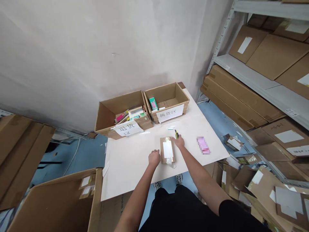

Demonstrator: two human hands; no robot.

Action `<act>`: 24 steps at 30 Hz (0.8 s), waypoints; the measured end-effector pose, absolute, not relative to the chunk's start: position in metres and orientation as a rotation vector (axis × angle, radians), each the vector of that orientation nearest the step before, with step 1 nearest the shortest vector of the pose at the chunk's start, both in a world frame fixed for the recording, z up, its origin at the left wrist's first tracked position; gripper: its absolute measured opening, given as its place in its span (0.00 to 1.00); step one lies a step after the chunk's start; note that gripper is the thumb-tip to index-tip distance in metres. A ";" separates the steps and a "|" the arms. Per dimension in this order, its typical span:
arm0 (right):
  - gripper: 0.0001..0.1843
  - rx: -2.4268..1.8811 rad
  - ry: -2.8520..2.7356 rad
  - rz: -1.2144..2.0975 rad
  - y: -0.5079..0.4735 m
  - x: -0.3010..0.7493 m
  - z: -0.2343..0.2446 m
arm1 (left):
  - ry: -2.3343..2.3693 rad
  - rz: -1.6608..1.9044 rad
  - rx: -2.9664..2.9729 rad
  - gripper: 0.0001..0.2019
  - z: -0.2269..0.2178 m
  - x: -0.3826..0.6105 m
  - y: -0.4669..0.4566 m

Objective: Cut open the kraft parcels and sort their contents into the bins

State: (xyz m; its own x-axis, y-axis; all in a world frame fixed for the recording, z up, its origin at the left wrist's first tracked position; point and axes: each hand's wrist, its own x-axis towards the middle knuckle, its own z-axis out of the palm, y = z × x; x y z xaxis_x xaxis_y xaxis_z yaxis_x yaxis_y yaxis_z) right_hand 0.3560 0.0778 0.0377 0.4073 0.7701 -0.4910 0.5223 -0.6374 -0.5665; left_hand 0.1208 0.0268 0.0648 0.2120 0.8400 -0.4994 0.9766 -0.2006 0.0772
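A small brown cardboard parcel (167, 150) with a white label and clear tape lies on the white tabletop (135, 161). My left hand (154, 158) rests curled at its lower left corner, touching the parcel's side. My right hand (179, 141) is closed at the parcel's upper right corner around a yellow-and-black utility knife (176, 134), whose tip points away from me.
Two open cardboard boxes with paper labels stand at the table's far edge: the left box (125, 116) holds several small packages, the right box (166, 101) a green one. A pink item (203, 145) lies at right. Shelving with flat cartons (263, 64) and loose boxes (265, 187) crowd the right; big cartons (55, 199) stand left.
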 end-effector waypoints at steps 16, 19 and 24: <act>0.27 -2.314 -1.113 0.954 0.051 0.342 0.019 | 1.693 -0.538 2.145 0.40 0.057 0.138 0.017; 0.20 -2.287 -1.020 0.967 0.053 0.360 0.026 | 1.669 -0.404 2.187 0.37 0.058 0.146 0.012; 0.18 -2.188 -1.011 1.092 -0.003 0.385 0.005 | 1.578 -0.534 2.040 0.58 0.044 0.159 0.008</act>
